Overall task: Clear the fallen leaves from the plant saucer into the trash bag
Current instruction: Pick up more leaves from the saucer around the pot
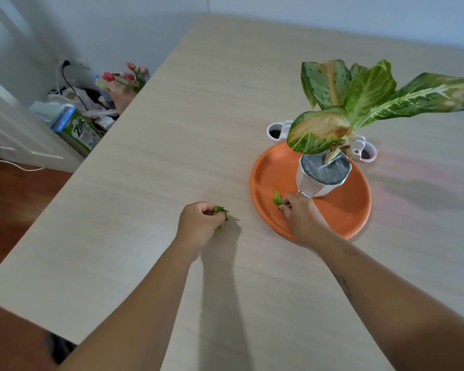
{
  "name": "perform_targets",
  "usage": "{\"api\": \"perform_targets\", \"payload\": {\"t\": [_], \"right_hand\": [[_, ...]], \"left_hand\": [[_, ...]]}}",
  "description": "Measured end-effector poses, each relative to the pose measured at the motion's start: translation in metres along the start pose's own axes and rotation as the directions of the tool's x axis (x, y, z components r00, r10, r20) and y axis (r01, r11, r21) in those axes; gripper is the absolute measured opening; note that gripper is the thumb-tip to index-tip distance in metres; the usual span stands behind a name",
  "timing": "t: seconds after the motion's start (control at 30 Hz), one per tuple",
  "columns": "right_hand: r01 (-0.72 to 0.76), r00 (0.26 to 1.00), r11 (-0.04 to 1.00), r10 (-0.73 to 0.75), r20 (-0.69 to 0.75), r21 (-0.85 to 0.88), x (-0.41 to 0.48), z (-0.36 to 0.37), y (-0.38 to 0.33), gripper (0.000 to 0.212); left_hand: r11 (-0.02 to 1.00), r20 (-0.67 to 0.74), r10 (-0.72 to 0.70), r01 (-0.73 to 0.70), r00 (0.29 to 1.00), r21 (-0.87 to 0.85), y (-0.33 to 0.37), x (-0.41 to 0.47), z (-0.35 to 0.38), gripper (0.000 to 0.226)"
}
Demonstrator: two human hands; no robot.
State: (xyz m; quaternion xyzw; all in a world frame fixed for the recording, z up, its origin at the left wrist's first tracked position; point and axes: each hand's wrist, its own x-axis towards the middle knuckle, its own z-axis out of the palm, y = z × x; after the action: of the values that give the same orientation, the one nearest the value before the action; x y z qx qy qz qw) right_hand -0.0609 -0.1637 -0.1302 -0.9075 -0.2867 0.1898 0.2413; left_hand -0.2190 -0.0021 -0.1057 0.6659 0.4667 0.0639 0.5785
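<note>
An orange round saucer (343, 210) lies on the pale wooden table and carries a white pot (314, 184) with a variegated green plant (359, 100). My right hand (298, 212) rests on the saucer's near-left part, fingers pinched on a small green leaf (277, 198) just in front of the pot. My left hand (198, 223) is over the table to the left of the saucer, closed around a bunch of green leaves (220, 211) that stick out between the fingers. No trash bag is in view.
A white holder with round holes (276, 131) stands behind the saucer. Beyond the table's left edge, on the floor, lie a green carton (78, 129), crumpled bags, cables and a bunch of tulips (126, 76). The table (172, 129) spreads wide to the left.
</note>
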Motion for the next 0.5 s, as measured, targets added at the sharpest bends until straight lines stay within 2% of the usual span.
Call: {"api": "perform_targets", "payload": {"t": [0.1,0.27,0.33,0.43,0.5], "right_hand": [[-0.044,0.999,0.999,0.044,0.016,-0.001,-0.004,-0.001,-0.003,0.013],[-0.038,0.996,0.999,0.036,0.086,0.029,-0.015,-0.006,-0.020,0.015],[-0.062,0.996,0.997,0.059,0.066,0.049,-0.016,-0.008,-0.027,0.015],[-0.136,0.987,0.983,0.145,-0.072,0.123,-0.018,-0.004,-0.046,0.018],[-0.133,0.981,0.971,0.157,-0.112,0.197,-0.023,0.008,-0.069,0.017]], "left_hand": [[0.998,-0.039,-0.013,0.010,0.999,-0.065,0.000,-0.005,-0.011,0.002],[0.976,-0.082,-0.061,0.042,0.995,-0.212,-0.007,-0.014,-0.037,0.006],[0.951,-0.078,-0.092,0.064,0.993,-0.303,-0.009,-0.019,-0.054,0.001],[0.893,-0.054,-0.119,0.083,0.991,-0.442,-0.016,-0.025,-0.085,0.007],[0.852,-0.043,-0.130,0.089,0.991,-0.515,-0.024,-0.030,-0.109,0.008]]}}
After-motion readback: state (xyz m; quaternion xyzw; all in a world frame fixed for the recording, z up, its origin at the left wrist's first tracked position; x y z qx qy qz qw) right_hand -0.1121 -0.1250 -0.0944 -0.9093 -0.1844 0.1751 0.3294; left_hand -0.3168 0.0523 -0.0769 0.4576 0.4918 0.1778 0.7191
